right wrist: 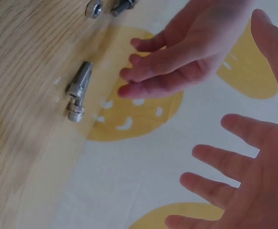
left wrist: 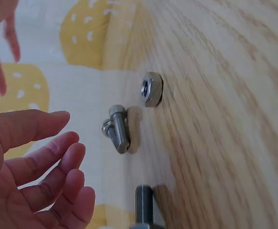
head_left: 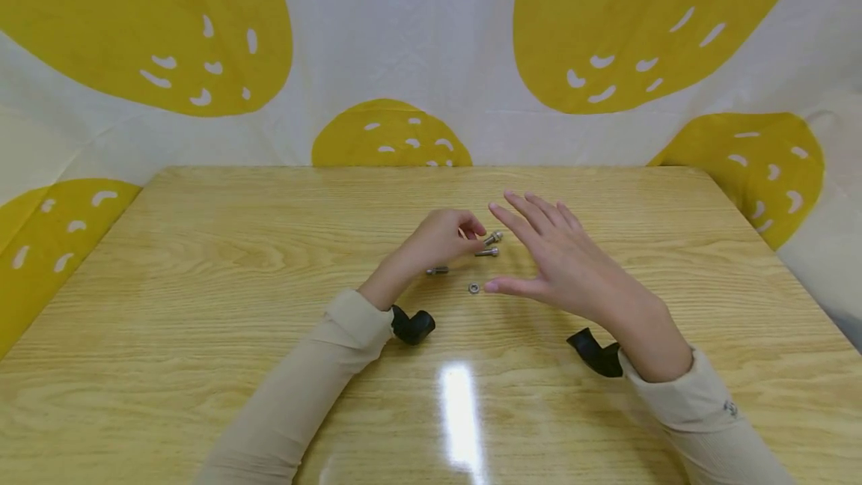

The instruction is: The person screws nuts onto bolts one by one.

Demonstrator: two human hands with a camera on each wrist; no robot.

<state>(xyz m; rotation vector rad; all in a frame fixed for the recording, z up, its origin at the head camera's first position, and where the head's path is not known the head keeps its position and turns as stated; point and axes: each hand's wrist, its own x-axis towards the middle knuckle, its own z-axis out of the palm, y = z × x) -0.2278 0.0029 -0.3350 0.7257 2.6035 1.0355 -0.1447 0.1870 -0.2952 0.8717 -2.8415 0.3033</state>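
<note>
My left hand (head_left: 441, 236) hovers above the table with loosely bent fingers and nothing in its grasp. In the left wrist view, a gap separates its thumb from the fingertips. My right hand (head_left: 571, 264) is held with fingers spread, also holding nothing. Below and between the hands lie two socket-head bolts close together: a plain-looking one (head_left: 486, 252) and one with a ring or nut on its shank (head_left: 494, 237). A third bolt (head_left: 438, 271) lies under the left hand, with a piece at one end. The silver hex nut (head_left: 474, 288) sits near the right thumb.
The wood-grain table (head_left: 202, 320) runs back to a white cloth (head_left: 404, 36) printed with yellow shapes. Black wrist mounts (head_left: 414, 326) stick out by both sleeves. A bright light reflection (head_left: 461, 418) shows on the near tabletop.
</note>
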